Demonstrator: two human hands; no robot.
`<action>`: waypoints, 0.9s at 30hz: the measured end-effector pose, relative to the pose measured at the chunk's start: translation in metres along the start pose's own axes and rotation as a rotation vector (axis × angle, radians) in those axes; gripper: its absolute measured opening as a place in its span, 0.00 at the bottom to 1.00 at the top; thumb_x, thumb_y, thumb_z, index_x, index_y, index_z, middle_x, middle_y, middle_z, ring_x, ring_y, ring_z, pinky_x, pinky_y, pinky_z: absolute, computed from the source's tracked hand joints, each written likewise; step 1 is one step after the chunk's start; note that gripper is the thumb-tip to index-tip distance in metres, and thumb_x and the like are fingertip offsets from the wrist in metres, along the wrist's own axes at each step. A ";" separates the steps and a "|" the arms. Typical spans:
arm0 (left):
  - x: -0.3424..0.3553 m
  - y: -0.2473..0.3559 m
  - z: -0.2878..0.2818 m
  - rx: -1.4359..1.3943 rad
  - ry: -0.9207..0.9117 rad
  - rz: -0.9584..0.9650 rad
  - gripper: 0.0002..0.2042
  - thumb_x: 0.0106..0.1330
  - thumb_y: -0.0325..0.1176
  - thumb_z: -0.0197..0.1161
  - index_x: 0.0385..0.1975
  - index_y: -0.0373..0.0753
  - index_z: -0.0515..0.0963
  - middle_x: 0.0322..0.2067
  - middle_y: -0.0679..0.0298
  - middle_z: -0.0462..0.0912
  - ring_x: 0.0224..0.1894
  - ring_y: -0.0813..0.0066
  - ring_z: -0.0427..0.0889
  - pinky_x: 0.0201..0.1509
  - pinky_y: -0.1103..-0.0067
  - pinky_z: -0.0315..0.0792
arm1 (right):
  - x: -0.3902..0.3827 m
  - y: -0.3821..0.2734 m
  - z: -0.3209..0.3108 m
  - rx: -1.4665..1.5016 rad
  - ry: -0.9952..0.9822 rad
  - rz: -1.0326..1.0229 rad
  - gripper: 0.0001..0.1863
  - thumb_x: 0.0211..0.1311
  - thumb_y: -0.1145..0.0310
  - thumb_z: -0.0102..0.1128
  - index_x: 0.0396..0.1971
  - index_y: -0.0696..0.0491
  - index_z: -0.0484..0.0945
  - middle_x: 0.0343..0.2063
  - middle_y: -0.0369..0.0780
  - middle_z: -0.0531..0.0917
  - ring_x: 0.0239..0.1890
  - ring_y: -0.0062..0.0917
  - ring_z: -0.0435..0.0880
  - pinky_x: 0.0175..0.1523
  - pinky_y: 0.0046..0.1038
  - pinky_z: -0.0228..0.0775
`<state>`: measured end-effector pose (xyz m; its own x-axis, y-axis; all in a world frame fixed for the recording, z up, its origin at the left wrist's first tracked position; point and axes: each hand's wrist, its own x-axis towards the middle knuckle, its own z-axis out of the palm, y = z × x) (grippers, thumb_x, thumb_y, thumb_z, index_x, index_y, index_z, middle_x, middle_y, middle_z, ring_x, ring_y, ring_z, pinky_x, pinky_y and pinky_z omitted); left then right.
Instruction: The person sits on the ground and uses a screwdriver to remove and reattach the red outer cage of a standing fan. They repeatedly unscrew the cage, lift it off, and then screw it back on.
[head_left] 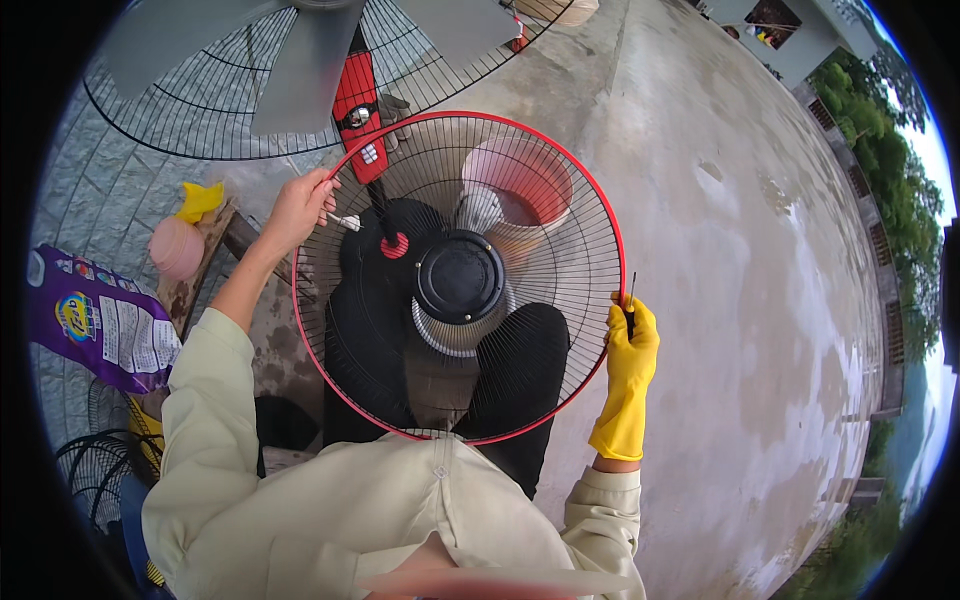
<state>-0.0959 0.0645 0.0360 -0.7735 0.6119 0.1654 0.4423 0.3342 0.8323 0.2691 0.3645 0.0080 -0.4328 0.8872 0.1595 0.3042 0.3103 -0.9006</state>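
The shirt (330, 525) is pale khaki-beige and long-sleeved, with a plain weave, soft creases, a turned-down collar (345, 568) at the near edge and a small button (440, 471) on its front placket. The left sleeve (212, 400) ends partway down the forearm; the right sleeve (610, 505) has a stitched cuff. The left hand (300, 212) is bare. The right hand (632, 345) wears a bright yellow rubber glove (622, 405), its loose opening wrinkled past the wrist. The trousers (523, 462) are plain black.
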 end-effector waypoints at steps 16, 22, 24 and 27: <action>-0.026 0.037 0.039 0.060 -0.060 0.046 0.13 0.70 0.28 0.47 0.49 0.31 0.74 0.22 0.65 0.75 0.24 0.78 0.77 0.30 0.79 0.73 | -0.022 0.010 -0.065 0.016 -0.143 0.149 0.23 0.62 0.73 0.58 0.58 0.45 0.73 0.34 0.30 0.74 0.32 0.14 0.71 0.40 0.19 0.67; -0.052 0.020 0.033 -0.160 -0.134 -0.137 0.13 0.71 0.29 0.48 0.51 0.34 0.74 0.24 0.71 0.73 0.26 0.86 0.73 0.27 0.86 0.68 | -0.038 0.006 -0.062 0.294 -0.159 0.160 0.20 0.61 0.78 0.56 0.54 0.51 0.76 0.27 0.28 0.70 0.25 0.11 0.66 0.30 0.14 0.60; -0.054 0.022 0.034 -0.147 -0.105 -0.112 0.13 0.71 0.30 0.49 0.50 0.33 0.75 0.24 0.71 0.73 0.25 0.86 0.73 0.27 0.86 0.68 | -0.037 0.007 -0.058 0.245 -0.106 0.143 0.20 0.60 0.79 0.57 0.54 0.52 0.77 0.28 0.27 0.71 0.29 0.11 0.68 0.34 0.14 0.62; -0.050 0.013 0.039 -0.033 -0.076 0.023 0.14 0.71 0.31 0.50 0.50 0.33 0.75 0.23 0.71 0.74 0.24 0.86 0.73 0.27 0.85 0.68 | -0.030 0.022 -0.052 0.117 -0.045 0.003 0.20 0.61 0.78 0.55 0.54 0.52 0.77 0.27 0.27 0.70 0.24 0.09 0.65 0.28 0.12 0.57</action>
<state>-0.0343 0.0661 0.0178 -0.7261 0.6720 0.1456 0.4435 0.2959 0.8460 0.3334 0.3622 0.0045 -0.4704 0.8712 0.1405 0.2061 0.2632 -0.9425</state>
